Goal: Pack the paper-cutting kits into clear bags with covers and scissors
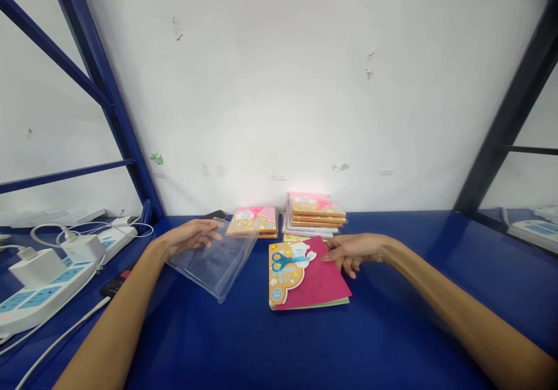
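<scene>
My left hand (192, 238) pinches the upper edge of a clear plastic bag (218, 267), which looks flat, with nothing visible inside. To its right, a paper-craft booklet (316, 282) with a magenta front sheet and an orange patterned left side lies at a slight slant. Blue-handled scissors (281, 261) rest across its upper left. My right hand (355, 251) grips the booklet's upper right edge, thumb on top and fingers partly hidden behind. Faint drawn lines show on the magenta sheet, and green paper peeks out along the bottom.
Behind the booklet stands a stack of wrapped booklets (316, 211), beside a shorter pile (253, 221). White power strips (43, 291) with chargers and cables run along the left of the blue table (209, 343). A dark device (114, 285) lies near my left forearm. A white wall closes off the back.
</scene>
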